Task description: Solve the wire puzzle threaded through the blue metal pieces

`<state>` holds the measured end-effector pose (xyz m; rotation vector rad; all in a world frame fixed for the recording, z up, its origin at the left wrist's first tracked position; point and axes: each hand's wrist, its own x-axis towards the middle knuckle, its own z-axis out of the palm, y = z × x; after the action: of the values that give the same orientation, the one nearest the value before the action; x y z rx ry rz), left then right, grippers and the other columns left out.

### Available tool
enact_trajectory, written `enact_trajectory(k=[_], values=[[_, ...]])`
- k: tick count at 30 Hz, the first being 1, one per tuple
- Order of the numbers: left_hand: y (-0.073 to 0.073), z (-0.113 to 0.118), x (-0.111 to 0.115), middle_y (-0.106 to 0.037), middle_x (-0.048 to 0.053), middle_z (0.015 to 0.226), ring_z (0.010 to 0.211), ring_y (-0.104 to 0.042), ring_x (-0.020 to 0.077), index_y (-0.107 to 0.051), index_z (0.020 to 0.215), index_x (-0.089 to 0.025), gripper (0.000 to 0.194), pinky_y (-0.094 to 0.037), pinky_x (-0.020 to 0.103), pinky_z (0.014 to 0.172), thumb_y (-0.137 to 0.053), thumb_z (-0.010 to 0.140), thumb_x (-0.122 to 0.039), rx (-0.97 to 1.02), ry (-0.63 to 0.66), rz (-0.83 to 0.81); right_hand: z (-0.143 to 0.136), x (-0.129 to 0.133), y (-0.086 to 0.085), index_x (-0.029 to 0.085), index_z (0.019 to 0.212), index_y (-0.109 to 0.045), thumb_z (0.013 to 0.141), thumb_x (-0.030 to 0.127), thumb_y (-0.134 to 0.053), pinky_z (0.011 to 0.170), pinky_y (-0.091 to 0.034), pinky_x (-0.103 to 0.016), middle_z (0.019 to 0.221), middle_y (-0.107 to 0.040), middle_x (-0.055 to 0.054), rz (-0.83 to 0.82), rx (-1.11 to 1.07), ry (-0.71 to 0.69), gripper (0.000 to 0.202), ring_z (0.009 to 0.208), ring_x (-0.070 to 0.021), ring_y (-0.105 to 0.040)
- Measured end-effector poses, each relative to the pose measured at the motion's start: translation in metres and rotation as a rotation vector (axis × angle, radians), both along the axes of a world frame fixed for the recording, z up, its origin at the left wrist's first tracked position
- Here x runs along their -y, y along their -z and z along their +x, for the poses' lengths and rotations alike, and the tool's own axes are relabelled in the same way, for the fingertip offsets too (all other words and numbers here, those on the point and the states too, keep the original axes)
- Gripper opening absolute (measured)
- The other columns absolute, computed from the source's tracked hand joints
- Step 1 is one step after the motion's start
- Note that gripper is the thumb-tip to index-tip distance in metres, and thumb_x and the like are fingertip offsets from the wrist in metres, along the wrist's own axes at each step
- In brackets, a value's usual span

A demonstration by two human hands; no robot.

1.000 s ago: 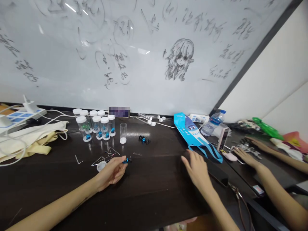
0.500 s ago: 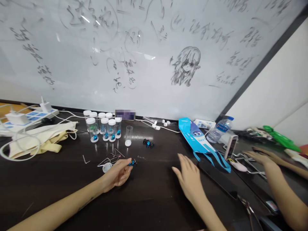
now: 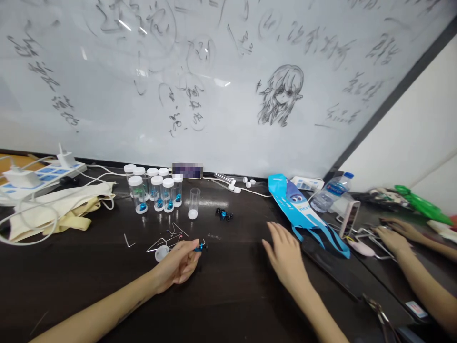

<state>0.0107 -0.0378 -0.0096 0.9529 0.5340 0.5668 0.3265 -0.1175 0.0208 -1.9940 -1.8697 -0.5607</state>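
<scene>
My left hand (image 3: 180,267) pinches a small blue-and-black metal part (image 3: 201,247) between thumb and fingers, above the dark table; its exact kind is too small to make out. My right hand (image 3: 284,250) rests palm down on the table with fingers stretched and nothing in it. Behind the left hand lie a white round cap (image 3: 162,253) and several bent hex keys (image 3: 173,233). An uncapped clear tube (image 3: 194,202) stands upright farther back. Another blue-and-black part (image 3: 223,214) lies right of that tube.
Several capped clear tubes (image 3: 141,200) with blue pieces inside stand at the back left. A cloth bag (image 3: 60,209) and a power strip (image 3: 46,174) lie left. To the right are a blue bag (image 3: 291,202), a water bottle (image 3: 332,193) and another person's hands (image 3: 392,240).
The view has shifted slightly, so most things appear a little farther right. My left hand still pinches the small part, and my right hand stays flat on the table.
</scene>
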Motion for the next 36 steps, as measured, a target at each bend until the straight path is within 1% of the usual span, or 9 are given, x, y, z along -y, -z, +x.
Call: enact_trajectory(k=[3, 5, 8, 13, 18, 23, 27, 31, 36], values=[[0.000, 0.001, 0.000, -0.036, -0.008, 0.039, 0.025, -0.028, 0.0046, -0.046, 0.060, -0.019, 0.048, -0.010, 0.017, 0.027, -0.047, 0.093, -0.053, 0.001, 0.002, 0.005, 0.034, 0.021, 0.010, 0.011, 0.130, -0.053, 0.097, 0.035, -0.041, 0.093, -0.044, -0.054, 0.131, -0.059, -0.020, -0.002, -0.103, 0.074, 0.042, 0.120, -0.0390, -0.052], [-0.002, 0.002, 0.000, -0.037, -0.008, 0.038, 0.025, -0.028, 0.0046, -0.046, 0.060, -0.018, 0.048, -0.010, 0.017, 0.027, -0.048, 0.093, -0.053, 0.003, 0.002, 0.009, 0.031, 0.030, 0.014, 0.014, 0.124, -0.057, 0.096, 0.038, -0.044, 0.096, -0.043, -0.052, 0.126, -0.061, -0.018, -0.026, -0.230, 0.004, 0.039, 0.117, -0.0366, -0.054], [-0.005, 0.003, 0.000, -0.036, -0.008, 0.038, 0.025, -0.028, 0.0047, -0.047, 0.059, -0.018, 0.048, -0.010, 0.017, 0.026, -0.048, 0.093, -0.053, 0.007, -0.003, 0.015, -0.013, 0.030, 0.015, 0.021, 0.113, -0.061, 0.099, 0.038, -0.045, 0.098, -0.043, -0.043, 0.116, -0.063, -0.011, -0.133, -0.537, -0.213, 0.027, 0.110, -0.0277, -0.058], [-0.007, 0.003, 0.001, -0.037, -0.008, 0.039, 0.025, -0.029, 0.0046, -0.048, 0.059, -0.018, 0.048, -0.013, 0.016, 0.026, -0.049, 0.093, -0.052, 0.009, -0.021, 0.024, -0.105, -0.013, 0.018, 0.023, 0.116, -0.057, 0.100, 0.045, -0.043, 0.073, -0.047, -0.031, 0.093, -0.063, -0.003, -0.347, -1.103, -0.618, 0.030, 0.072, -0.0162, -0.060], [-0.005, 0.003, 0.001, -0.038, -0.008, 0.038, 0.025, -0.029, 0.0047, -0.049, 0.060, -0.018, 0.048, -0.013, 0.016, 0.026, -0.049, 0.092, -0.053, 0.015, -0.034, 0.017, -0.139, -0.059, 0.028, 0.019, 0.103, -0.062, 0.099, 0.061, -0.031, 0.063, -0.044, -0.027, 0.069, -0.056, 0.000, -0.329, -1.231, -0.723, 0.052, 0.061, -0.0146, -0.055], [0.000, 0.005, -0.002, -0.036, -0.008, 0.038, 0.025, -0.027, 0.0049, -0.047, 0.059, -0.019, 0.049, -0.015, 0.016, 0.025, -0.049, 0.091, -0.057, 0.016, -0.041, 0.001, -0.139, -0.060, 0.027, 0.016, 0.080, -0.060, 0.096, 0.069, -0.018, 0.051, -0.038, -0.025, 0.061, -0.056, -0.001, -0.336, -1.326, -0.770, 0.070, 0.049, -0.0123, -0.049], [-0.001, 0.005, -0.003, -0.038, -0.008, 0.038, 0.025, -0.028, 0.0050, -0.049, 0.060, -0.018, 0.051, -0.014, 0.015, 0.025, -0.048, 0.090, -0.059, -0.007, -0.042, -0.022, -0.136, -0.052, 0.027, 0.016, 0.083, -0.058, 0.096, 0.064, -0.035, 0.053, -0.038, -0.024, 0.064, -0.056, 0.001, -0.345, -1.337, -0.800, 0.055, 0.050, -0.0110, -0.049], [-0.006, 0.005, -0.002, -0.038, -0.008, 0.038, 0.025, -0.028, 0.0047, -0.050, 0.061, -0.018, 0.050, -0.012, 0.015, 0.025, -0.051, 0.089, -0.060, -0.005, -0.032, -0.035, -0.135, -0.048, 0.023, 0.019, 0.100, -0.054, 0.096, 0.049, -0.052, 0.055, -0.038, -0.023, 0.069, -0.051, 0.004, -0.316, -1.349, -0.759, 0.030, 0.055, -0.0107, -0.048], [-0.006, 0.004, -0.002, -0.041, -0.008, 0.039, 0.025, -0.029, 0.0047, -0.050, 0.062, -0.018, 0.048, -0.013, 0.015, 0.025, -0.053, 0.089, -0.057, 0.015, -0.038, -0.075, -0.137, -0.046, 0.018, 0.020, 0.105, -0.058, 0.094, 0.035, -0.058, 0.060, -0.039, -0.025, 0.071, -0.050, 0.003, -0.277, -1.154, -0.771, 0.018, 0.062, -0.0129, -0.047]])
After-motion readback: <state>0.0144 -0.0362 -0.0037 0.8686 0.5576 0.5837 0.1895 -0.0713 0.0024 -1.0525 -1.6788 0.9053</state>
